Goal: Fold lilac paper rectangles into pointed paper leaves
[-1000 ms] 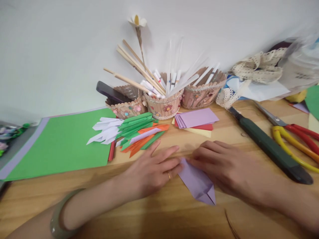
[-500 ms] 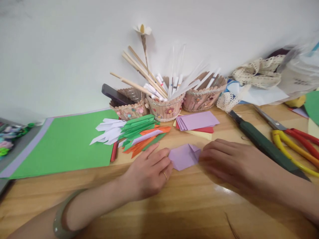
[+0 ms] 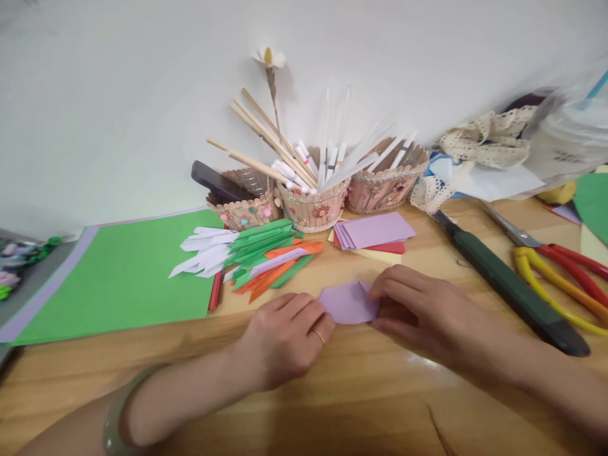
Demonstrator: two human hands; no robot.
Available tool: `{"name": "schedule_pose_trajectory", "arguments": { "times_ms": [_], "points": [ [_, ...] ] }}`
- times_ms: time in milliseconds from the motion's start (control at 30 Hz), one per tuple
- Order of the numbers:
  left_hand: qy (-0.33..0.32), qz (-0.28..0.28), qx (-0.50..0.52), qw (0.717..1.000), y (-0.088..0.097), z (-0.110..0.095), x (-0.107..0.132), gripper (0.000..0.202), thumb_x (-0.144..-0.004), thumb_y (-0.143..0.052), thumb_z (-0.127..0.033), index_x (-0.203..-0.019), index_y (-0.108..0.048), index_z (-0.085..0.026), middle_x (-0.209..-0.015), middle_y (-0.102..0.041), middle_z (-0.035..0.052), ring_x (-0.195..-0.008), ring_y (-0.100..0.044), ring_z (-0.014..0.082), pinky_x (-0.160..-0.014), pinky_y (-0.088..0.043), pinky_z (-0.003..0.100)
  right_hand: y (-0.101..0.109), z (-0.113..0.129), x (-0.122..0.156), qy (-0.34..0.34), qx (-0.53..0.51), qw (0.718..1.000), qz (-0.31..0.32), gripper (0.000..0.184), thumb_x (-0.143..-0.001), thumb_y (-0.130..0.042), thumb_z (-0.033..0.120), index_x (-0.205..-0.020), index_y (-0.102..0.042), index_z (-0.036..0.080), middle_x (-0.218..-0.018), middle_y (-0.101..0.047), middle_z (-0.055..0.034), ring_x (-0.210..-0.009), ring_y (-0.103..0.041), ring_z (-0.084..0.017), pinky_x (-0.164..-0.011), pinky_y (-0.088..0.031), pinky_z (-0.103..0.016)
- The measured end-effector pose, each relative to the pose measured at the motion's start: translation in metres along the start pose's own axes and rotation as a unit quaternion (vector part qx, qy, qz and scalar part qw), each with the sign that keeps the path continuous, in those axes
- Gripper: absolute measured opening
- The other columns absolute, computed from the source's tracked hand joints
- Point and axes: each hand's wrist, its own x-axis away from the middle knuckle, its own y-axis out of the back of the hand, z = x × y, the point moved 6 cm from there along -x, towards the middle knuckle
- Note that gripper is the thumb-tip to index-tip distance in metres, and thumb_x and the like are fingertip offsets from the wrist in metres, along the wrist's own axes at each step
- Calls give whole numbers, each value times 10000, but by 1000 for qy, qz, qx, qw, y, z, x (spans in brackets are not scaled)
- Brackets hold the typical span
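Between my hands a small piece of purple paper [image 3: 346,303] lies on the wooden table, with a folded flap at its right end. My left hand [image 3: 293,335] has its fingers closed on the paper's left edge. At the right end, my right hand [image 3: 412,301] pinches the flap between thumb and fingers. Just beyond are folded paper pieces in white [image 3: 208,248], green [image 3: 262,240] and orange [image 3: 266,278]. A stack of purple paper slips [image 3: 377,229] rests on red and yellow ones behind the paper.
Three decorated baskets [image 3: 313,212] with sticks, markers and glue sticks stand against the wall. Green sheets [image 3: 128,272] lie at left. On the right are a dark green glue gun-like tool [image 3: 508,285], scissors [image 3: 546,253] and lace ribbon [image 3: 489,136].
My right hand has moved left and taken hold of the paper's right end. The fingers of my left hand have drawn together at its left edge.
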Motion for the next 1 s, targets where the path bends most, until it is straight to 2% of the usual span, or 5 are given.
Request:
{"name": "schedule_pose_trajectory", "arguments": {
  "times_ms": [100,267,467,667,1000],
  "points": [
    [41,-7,21,999,2,4,-1,223,-899,-496,-103,-755,-658,-155,-682,-648,6,-708,-621,147,-621,-495,257,1,3,-1,23,8,1000,13,62,-857,-532,182,-896,-579,187,-847,-604,-49,-749,-569,-163,-644,-457,-280],
    [82,15,71,994,-2,8,1,211,-901,-504,-134,-752,-652,-155,-722,-663,12,-760,-614,158,-660,-518,265,0,5,2,59,23,997,38,89,-877,-544,244,-929,-581,182,-880,-603,-59,-780,-557,-175,-676,-455,-301],
    [126,66,164,976,-9,15,2,184,-902,-520,-195,-779,-651,-157,-782,-642,32,-810,-571,178,-688,-514,295,1,7,2,91,30,995,10,179,-934,-442,184,-863,-606,178,-803,-588,-50,-740,-537,-160,-651,-427,-288],
    [205,90,245,943,-13,23,3,147,-886,-543,-196,-778,-636,-160,-804,-615,40,-821,-539,187,-681,-483,312,2,3,-2,24,-4,1000,6,190,-926,-449,186,-807,-597,183,-766,-577,-46,-703,-536,-159,-607,-424,-274],
    [254,141,258,921,-22,23,1,115,-869,-557,-172,-771,-609,-142,-825,-598,51,-869,-505,223,-743,-436,369,-5,-4,0,-46,-17,999,-6,177,-901,-480,212,-757,-578,181,-743,-575,-49,-689,-557,-173,-596,-422,-282]
  ]
}}
